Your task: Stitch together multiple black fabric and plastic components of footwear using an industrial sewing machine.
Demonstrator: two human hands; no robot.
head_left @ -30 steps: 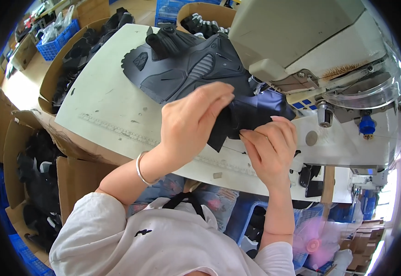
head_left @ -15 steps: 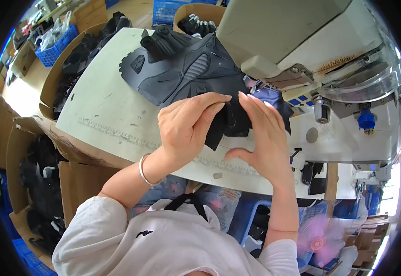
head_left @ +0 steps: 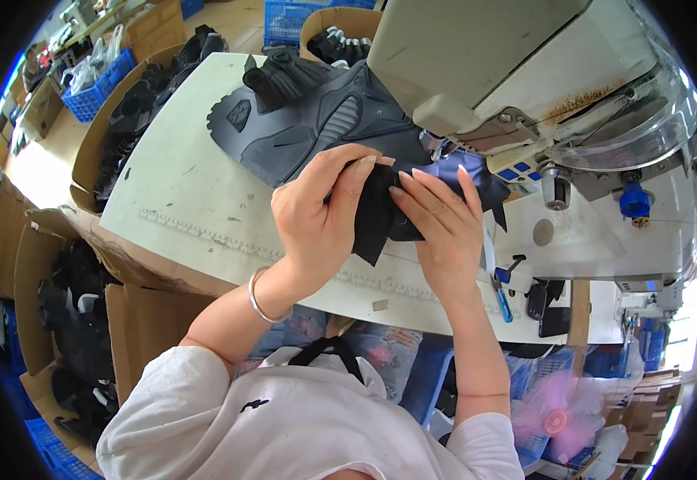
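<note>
A dark grey and black moulded boot upper [head_left: 284, 148] lies on the white table, its right part reaching under the sewing machine head. Joined to it or lying over its near edge is a strip of black fabric [head_left: 374, 224]; I cannot tell which. My left hand [head_left: 316, 212] pinches the strip's upper edge between thumb and forefinger. My right hand [head_left: 450, 232] has its fingertips on the right part of the black fabric. Its thumb is hidden, seemingly beneath the fabric. Shiny dark blue material [head_left: 464, 172] shows beside the right fingers, under the machine.
The sewing machine [head_left: 476, 64] overhangs the table [head_left: 196, 184] at right. Blue-handled snips [head_left: 503, 300] lie right of my wrist. Cardboard boxes [head_left: 144, 320] of black pieces stand at left, another box [head_left: 316, 32] behind. A pink fan [head_left: 555, 422] is at lower right.
My right hand has gone from open with the thumb apart to resting its fingertips on the black fabric. My left hand has moved slightly left. The snips have come into sight.
</note>
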